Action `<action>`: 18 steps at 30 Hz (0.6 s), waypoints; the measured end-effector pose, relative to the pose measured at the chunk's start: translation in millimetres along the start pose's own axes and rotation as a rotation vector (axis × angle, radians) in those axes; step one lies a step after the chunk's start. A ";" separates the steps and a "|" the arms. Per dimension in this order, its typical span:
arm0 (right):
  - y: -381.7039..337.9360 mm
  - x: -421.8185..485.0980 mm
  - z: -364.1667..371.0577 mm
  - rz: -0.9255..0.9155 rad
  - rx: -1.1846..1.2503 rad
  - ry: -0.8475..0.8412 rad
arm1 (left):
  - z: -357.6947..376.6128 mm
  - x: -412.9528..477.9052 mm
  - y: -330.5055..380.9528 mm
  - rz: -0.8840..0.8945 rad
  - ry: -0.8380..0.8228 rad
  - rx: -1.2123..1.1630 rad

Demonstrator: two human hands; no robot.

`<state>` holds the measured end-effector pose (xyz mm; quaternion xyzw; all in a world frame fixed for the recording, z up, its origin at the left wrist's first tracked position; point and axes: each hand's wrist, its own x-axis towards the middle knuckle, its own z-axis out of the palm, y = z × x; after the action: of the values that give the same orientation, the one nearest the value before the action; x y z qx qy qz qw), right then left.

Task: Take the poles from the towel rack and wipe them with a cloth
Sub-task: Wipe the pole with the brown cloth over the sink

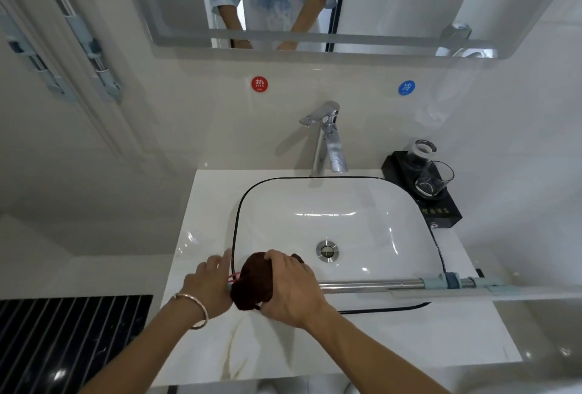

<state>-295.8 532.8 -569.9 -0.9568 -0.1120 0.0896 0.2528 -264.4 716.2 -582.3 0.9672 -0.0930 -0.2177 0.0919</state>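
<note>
1. the pole (371, 286) lies with its long axis running left to right across the near part of the white basin (239, 204). it is close to level and parallel to the front edge of the countertop (409, 337).
2. its right end points past the basin's right rim and over the countertop, and it carries a pale blue-grey clip (450, 280) there. its left end is hidden under the cloth (252, 283) and the hands.
3. the right hand (289, 289) is curled down over the dark brown cloth. it grips the cloth bunched round the pole near the pole's left end.
4. the left hand (208, 283) is just left of the cloth, back up, with a blurred forefinger stretched toward the basin rim. whether it has hold of the pole's end cannot be told. a bracelet (195, 308) sits on that wrist.
5. the towel rack (97, 62), with blue-grey brackets, hangs on the wall at upper left, well apart from the pole.
6. a red sticker (259, 83) on the wall above the faucet (327, 138) reads "热". the small print under it is too fine to read.
7. a blue sticker (406, 87) to its right reads "冷".
8. a black tray (441, 214) beside the basin's far right corner holds two glasses (434, 179). it bears gold characters too blurred to read.
</note>
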 end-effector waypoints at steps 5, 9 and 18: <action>2.9 -6.4 7.5 -0.064 0.002 0.030 | -33.9 -5.6 31.3 0.314 -0.234 -0.264; 8.9 -5.3 -3.0 -0.066 0.065 -0.071 | -12.1 8.8 40.9 0.270 -0.275 -0.073; 39.4 -9.7 -55.7 -0.004 -0.003 -0.204 | -6.7 26.8 54.2 0.121 -0.129 0.071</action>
<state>-285.7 471.1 -540.9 -0.9429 -0.1392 0.1858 0.2390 -245.3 658.9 -575.4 0.9465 -0.1646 -0.2700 0.0644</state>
